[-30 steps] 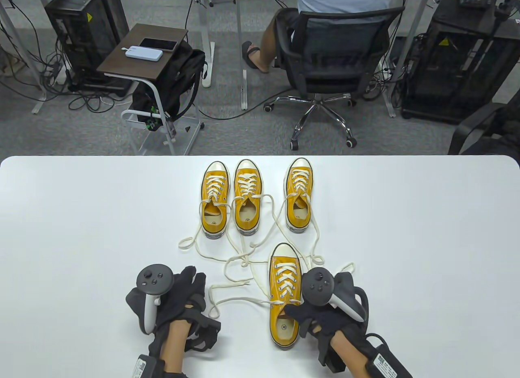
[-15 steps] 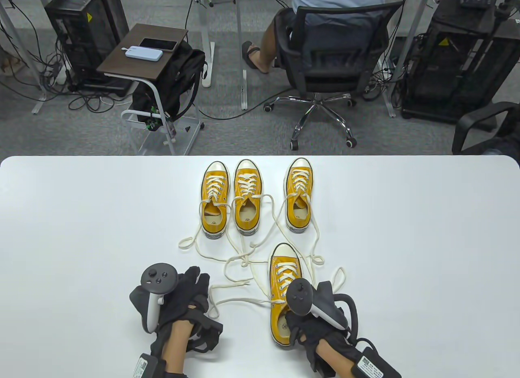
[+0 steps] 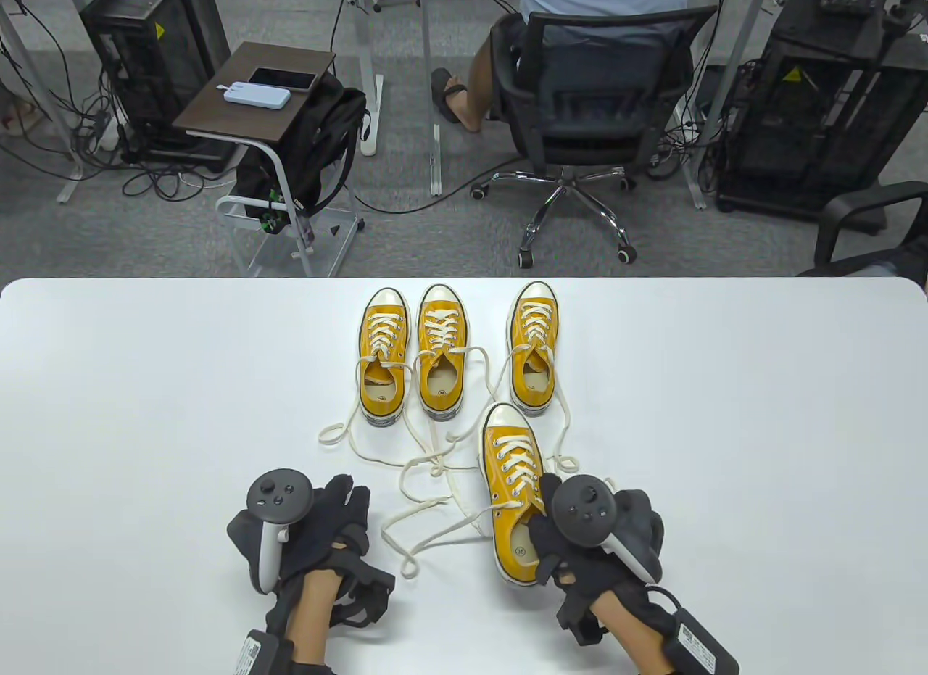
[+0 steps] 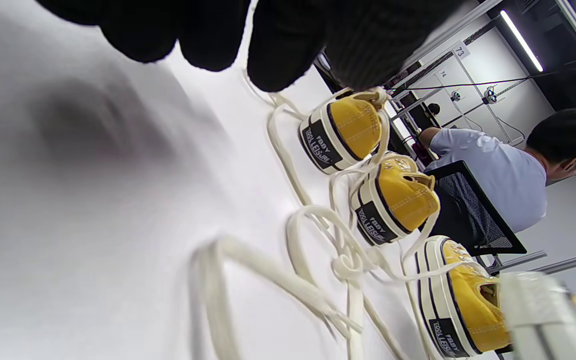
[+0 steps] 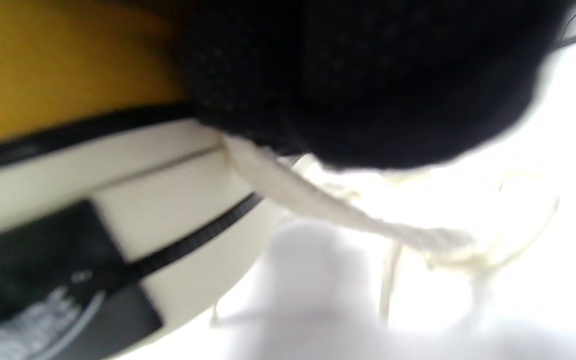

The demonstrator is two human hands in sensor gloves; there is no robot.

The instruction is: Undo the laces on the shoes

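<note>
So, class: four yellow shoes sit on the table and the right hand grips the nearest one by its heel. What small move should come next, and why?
Probably slide the nearest shoe further forward and straighten it beside the row's right-hand shoe. The right hand grips its heel end, its laces trail loose, and it lies tilted behind the row. The left hand rests idle.

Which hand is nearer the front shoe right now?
Right. The right hand grips the front shoe at its heel side; the left hand rests well off to its left.
</note>
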